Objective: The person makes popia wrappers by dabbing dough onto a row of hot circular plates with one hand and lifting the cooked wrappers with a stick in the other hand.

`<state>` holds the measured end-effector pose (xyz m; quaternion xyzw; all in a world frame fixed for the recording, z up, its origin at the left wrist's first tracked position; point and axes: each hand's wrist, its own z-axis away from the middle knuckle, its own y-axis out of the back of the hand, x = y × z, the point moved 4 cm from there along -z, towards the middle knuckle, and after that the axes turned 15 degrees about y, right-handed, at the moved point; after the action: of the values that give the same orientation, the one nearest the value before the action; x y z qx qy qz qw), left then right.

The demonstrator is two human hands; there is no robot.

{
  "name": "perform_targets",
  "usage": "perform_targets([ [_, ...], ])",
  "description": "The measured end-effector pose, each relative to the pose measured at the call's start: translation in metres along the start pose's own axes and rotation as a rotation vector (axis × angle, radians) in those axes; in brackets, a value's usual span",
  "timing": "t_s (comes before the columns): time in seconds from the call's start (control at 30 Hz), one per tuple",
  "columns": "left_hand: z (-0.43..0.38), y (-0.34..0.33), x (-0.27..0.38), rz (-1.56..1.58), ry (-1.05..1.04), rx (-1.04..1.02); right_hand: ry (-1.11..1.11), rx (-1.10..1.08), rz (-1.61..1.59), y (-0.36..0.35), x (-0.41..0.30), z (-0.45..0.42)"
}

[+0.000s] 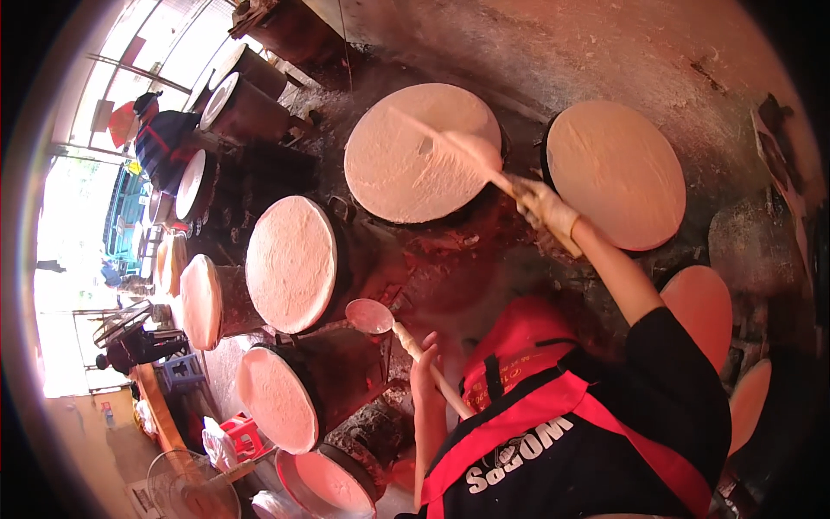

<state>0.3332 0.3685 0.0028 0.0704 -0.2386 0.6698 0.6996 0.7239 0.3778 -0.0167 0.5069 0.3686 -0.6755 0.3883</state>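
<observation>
My right hand (548, 206), in what looks like a pale glove, grips the end of a long wooden stick-like spreader (480, 165). The tool reaches across a large round griddle (389, 175) coated with pale batter, with a raised, partly blurred patch of it beside the tool. Lower down, my left hand (426, 373) is closed around the handle of a ladle (369, 316), whose round bowl points up and left. Another coated round griddle (616, 175) lies to the right of my right hand.
Several drum-shaped stoves with pale round tops (292, 265) curve down the left. A bucket (331, 483), a red plastic stool (245, 436), a blue stool (183, 371) and a standing fan (193, 483) are lower left. A person (162, 143) stands by stoves at upper left. A rough wall (622, 52) rises behind.
</observation>
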Motion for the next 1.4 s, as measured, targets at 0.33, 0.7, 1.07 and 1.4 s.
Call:
perform_targets([
  [0.33,0.005,-0.025,0.02,0.042,-0.061,0.011,0.138,-0.004,0.031,-0.062,-0.015,-0.054],
  [0.7,0.017,-0.054,0.066,-0.014,-0.106,-0.138,0.059,0.132,-0.243,-0.076,-0.009,-0.02],
  [1.07,0.007,-0.047,0.067,-0.125,0.082,-0.227,0.024,0.434,-0.269,-0.031,-0.003,-0.045],
  [1.4,-0.05,-0.072,0.132,-0.363,-0.092,-0.284,-0.068,0.019,-0.042,-0.024,-0.006,0.019],
])
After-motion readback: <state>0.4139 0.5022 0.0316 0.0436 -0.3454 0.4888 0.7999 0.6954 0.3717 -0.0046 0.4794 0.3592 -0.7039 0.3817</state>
